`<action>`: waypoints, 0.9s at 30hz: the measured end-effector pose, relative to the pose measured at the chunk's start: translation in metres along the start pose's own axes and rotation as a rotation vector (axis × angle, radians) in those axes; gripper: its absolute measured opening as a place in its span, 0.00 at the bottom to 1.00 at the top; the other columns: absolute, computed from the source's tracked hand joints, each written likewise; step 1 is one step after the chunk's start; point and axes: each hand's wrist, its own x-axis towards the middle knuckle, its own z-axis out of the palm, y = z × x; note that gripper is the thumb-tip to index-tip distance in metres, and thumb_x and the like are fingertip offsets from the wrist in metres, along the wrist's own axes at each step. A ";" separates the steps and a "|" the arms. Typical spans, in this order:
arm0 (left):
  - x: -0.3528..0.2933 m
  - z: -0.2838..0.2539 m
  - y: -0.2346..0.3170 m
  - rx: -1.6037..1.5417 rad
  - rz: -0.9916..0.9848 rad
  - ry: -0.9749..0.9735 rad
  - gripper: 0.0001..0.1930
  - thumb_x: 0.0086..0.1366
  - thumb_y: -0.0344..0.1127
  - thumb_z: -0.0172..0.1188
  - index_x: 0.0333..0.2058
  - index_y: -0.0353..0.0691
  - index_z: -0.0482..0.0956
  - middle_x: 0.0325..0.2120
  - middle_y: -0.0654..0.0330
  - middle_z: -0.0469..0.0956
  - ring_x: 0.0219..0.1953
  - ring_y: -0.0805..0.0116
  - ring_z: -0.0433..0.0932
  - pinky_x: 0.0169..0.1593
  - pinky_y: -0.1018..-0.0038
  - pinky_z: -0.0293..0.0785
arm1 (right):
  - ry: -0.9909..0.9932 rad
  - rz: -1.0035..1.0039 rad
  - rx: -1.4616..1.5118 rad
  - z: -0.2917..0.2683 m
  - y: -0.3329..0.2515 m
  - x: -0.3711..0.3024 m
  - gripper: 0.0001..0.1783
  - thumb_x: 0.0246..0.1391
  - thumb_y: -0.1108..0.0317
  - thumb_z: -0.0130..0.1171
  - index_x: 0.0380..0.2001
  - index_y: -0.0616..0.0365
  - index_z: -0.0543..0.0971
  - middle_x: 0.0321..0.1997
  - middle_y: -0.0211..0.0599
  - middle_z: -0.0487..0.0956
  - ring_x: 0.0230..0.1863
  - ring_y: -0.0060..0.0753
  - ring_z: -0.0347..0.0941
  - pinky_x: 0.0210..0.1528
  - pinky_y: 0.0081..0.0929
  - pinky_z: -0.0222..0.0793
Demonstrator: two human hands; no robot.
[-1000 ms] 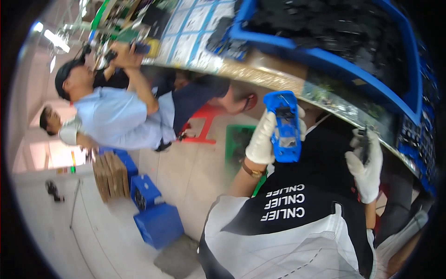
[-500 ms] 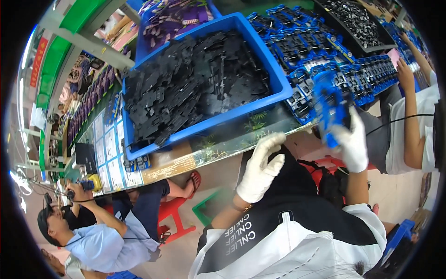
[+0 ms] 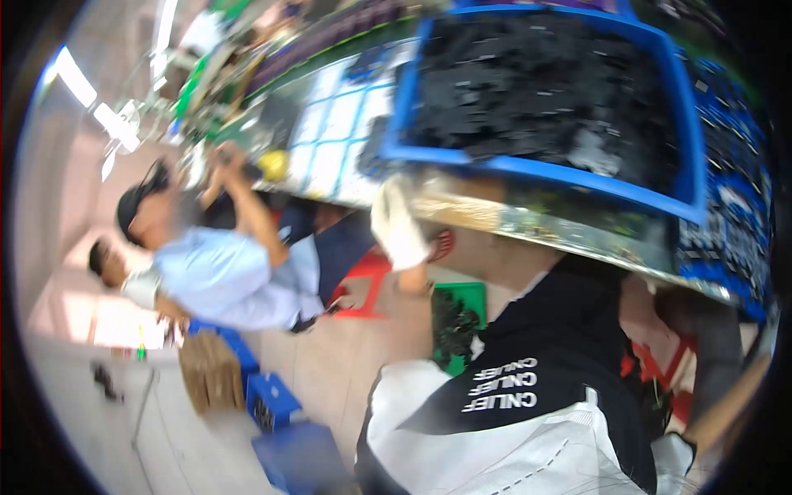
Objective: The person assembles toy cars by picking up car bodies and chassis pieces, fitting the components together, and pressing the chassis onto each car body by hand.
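My left hand (image 3: 399,221), in a white glove, reaches out to the table's front edge. It is smeared by motion, so its fingers cannot be made out. Just beyond it, small dark parts (image 3: 375,148) lie beside the corner of a large blue bin (image 3: 536,165). Flat black plastic pieces (image 3: 536,91) fill that bin. My right forearm (image 3: 730,404) runs up to the picture's right rim. Only a dim, pale bit of my right hand (image 3: 770,332) shows there, close to the blue-and-black assemblies (image 3: 730,223), and what it holds is hidden.
White sheets (image 3: 334,124) in blue frames lie left of the bin. A person in a light blue shirt (image 3: 219,268) works at the table's left end. A green crate (image 3: 459,318) of dark parts, a red stool (image 3: 363,285), blue bins (image 3: 272,400) and a cardboard box (image 3: 210,371) stand below.
The view has swung left, so the bin appears further right. My left hand has moved left along the table edge. My right hand, earlier holding a blue assembly, is now at the right rim.
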 end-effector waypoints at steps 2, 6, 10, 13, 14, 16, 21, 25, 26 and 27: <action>0.035 -0.012 -0.018 -0.138 -0.077 0.143 0.13 0.68 0.37 0.50 0.41 0.33 0.76 0.35 0.61 0.77 0.36 0.73 0.74 0.42 0.78 0.70 | -0.109 -0.049 -0.006 0.076 0.015 0.015 0.16 0.57 0.61 0.56 0.47 0.53 0.77 0.44 0.29 0.76 0.37 0.20 0.71 0.44 0.18 0.65; 0.080 -0.046 -0.053 0.120 -0.024 0.165 0.14 0.65 0.37 0.54 0.41 0.29 0.76 0.37 0.55 0.78 0.39 0.70 0.74 0.45 0.73 0.70 | -0.172 -0.186 -0.059 0.141 0.010 0.020 0.16 0.57 0.61 0.56 0.47 0.54 0.77 0.44 0.29 0.76 0.38 0.21 0.71 0.44 0.19 0.66; 0.094 -0.033 -0.059 0.237 -0.014 0.086 0.14 0.64 0.37 0.56 0.41 0.29 0.76 0.37 0.54 0.78 0.39 0.69 0.75 0.46 0.72 0.70 | -0.094 -0.318 -0.181 0.131 -0.009 -0.004 0.16 0.57 0.62 0.55 0.47 0.55 0.77 0.45 0.30 0.76 0.39 0.21 0.71 0.45 0.20 0.66; 0.074 -0.007 -0.032 0.187 0.137 0.145 0.13 0.64 0.35 0.57 0.40 0.29 0.77 0.38 0.54 0.78 0.39 0.69 0.75 0.47 0.73 0.71 | 0.063 -0.386 -0.344 0.075 -0.030 -0.046 0.16 0.58 0.62 0.55 0.47 0.56 0.77 0.45 0.30 0.76 0.40 0.22 0.72 0.46 0.20 0.66; 0.057 0.000 -0.009 0.169 0.133 0.142 0.12 0.65 0.34 0.56 0.40 0.30 0.77 0.38 0.55 0.78 0.40 0.70 0.75 0.47 0.73 0.71 | 0.132 -0.403 -0.418 0.045 -0.041 -0.063 0.16 0.58 0.62 0.55 0.47 0.56 0.77 0.45 0.30 0.76 0.40 0.22 0.72 0.46 0.21 0.66; 0.018 0.003 0.010 0.020 0.206 0.197 0.10 0.65 0.32 0.55 0.40 0.31 0.76 0.37 0.55 0.78 0.40 0.69 0.75 0.47 0.74 0.71 | 0.246 -0.441 -0.580 -0.008 -0.070 -0.097 0.16 0.58 0.62 0.55 0.47 0.56 0.77 0.45 0.31 0.76 0.40 0.22 0.72 0.46 0.21 0.66; -0.086 0.044 0.059 -0.359 0.026 -0.223 0.08 0.67 0.32 0.49 0.34 0.34 0.74 0.23 0.64 0.71 0.21 0.80 0.64 0.26 0.85 0.58 | 0.127 -0.648 -0.501 0.041 -0.089 -0.208 0.17 0.49 0.79 0.61 0.44 0.59 0.73 0.39 0.32 0.76 0.40 0.24 0.71 0.46 0.22 0.66; -0.137 0.083 0.083 -0.439 -0.430 -0.651 0.12 0.68 0.35 0.49 0.32 0.34 0.76 0.28 0.60 0.76 0.22 0.79 0.69 0.24 0.85 0.62 | -0.177 -0.891 -0.618 0.098 -0.084 -0.254 0.24 0.35 0.82 0.66 0.40 0.59 0.74 0.41 0.42 0.77 0.40 0.38 0.76 0.41 0.29 0.72; -0.140 0.087 0.079 -0.501 -0.429 -0.864 0.13 0.68 0.38 0.49 0.35 0.33 0.75 0.29 0.58 0.76 0.22 0.77 0.71 0.25 0.84 0.65 | -0.189 -0.886 -0.686 0.105 -0.087 -0.256 0.26 0.33 0.82 0.66 0.41 0.59 0.74 0.43 0.44 0.77 0.41 0.43 0.77 0.41 0.30 0.73; -0.151 0.097 0.076 -0.602 -0.601 -0.990 0.16 0.69 0.41 0.49 0.40 0.31 0.73 0.32 0.54 0.76 0.25 0.72 0.74 0.27 0.80 0.69 | -0.179 -0.862 -0.734 0.112 -0.080 -0.251 0.26 0.33 0.81 0.66 0.41 0.58 0.74 0.43 0.43 0.77 0.41 0.44 0.76 0.41 0.31 0.73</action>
